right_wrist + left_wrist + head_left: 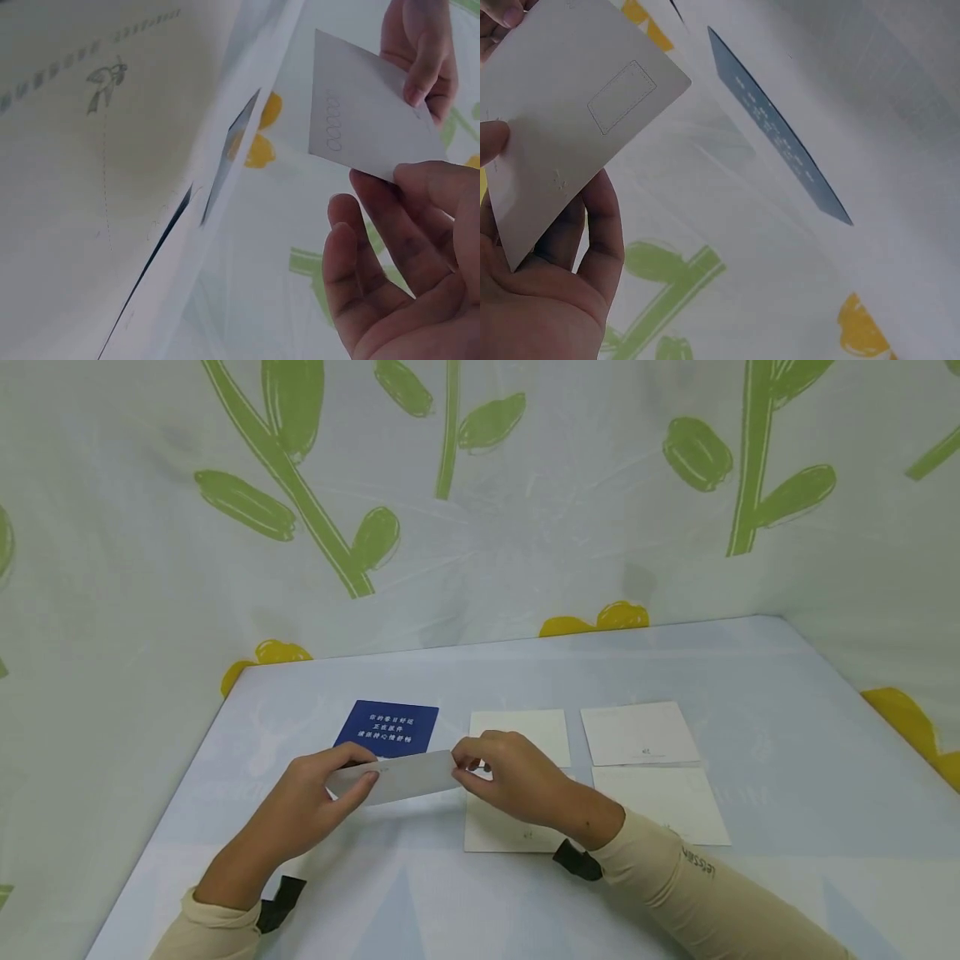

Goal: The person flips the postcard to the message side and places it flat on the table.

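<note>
Both hands hold one pale card (397,777) a little above the table. My left hand (330,789) pinches its left end between thumb and fingers. My right hand (487,768) pinches its right end. In the left wrist view the card (570,120) shows a faint printed rectangle, with my left fingers (600,225) behind it. In the right wrist view the card (367,120) carries a row of small boxes. A blue card with white text (387,727) lies flat just beyond my left hand.
Several cream cards lie on the pale blue table (787,727): one (519,732) behind my right hand, one (639,732) to its right, one (663,802) nearer, one (495,831) under my right wrist. A leaf-patterned cloth wall (480,485) surrounds the table.
</note>
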Demonstrator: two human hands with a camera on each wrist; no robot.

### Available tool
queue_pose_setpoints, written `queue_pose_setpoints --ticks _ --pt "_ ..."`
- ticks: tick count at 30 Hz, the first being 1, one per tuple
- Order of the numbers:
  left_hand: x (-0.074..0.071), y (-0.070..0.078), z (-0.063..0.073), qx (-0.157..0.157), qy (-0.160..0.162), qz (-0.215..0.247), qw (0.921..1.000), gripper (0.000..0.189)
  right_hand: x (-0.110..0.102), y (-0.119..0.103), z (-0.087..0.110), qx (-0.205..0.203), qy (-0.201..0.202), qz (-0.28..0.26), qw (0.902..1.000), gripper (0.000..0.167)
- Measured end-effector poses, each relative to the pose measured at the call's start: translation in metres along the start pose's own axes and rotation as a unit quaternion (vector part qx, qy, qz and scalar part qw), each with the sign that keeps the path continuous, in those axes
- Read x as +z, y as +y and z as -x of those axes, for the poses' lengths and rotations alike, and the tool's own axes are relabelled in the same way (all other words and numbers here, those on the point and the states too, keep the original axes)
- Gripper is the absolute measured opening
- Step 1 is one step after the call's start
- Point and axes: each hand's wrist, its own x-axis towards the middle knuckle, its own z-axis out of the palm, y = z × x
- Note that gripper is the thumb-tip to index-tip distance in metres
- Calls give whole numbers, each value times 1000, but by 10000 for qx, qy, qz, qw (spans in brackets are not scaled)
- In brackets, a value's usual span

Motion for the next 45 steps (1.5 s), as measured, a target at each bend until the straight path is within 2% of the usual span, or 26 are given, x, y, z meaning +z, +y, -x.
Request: queue_pose_setpoints --ticks 8,16,24,31,38,45 --pt "0 1 0 -130 -139 71 9998 8 -1 0 -1 87 17 -22 10000 9" --pt "1 2 0 42 -320 -139 9994 7 -3 0 -1 -3 111 -170 9998 14" --pt "2 1 -1 221 -388 41 9990 7 -5 -1 0 -49 94 -271 9996 21" --pt "5 3 -1 118 -541 75 9984 4 -5 -1 1 -24 103 -322 9994 24" --pt "7 8 -2 -84 -725 182 9972 11 -5 -1 0 0 117 -366 9993 27" --pt "7 8 -2 -98 -710 446 9964 11 -6 -1 0 194 111 -656 9976 31"
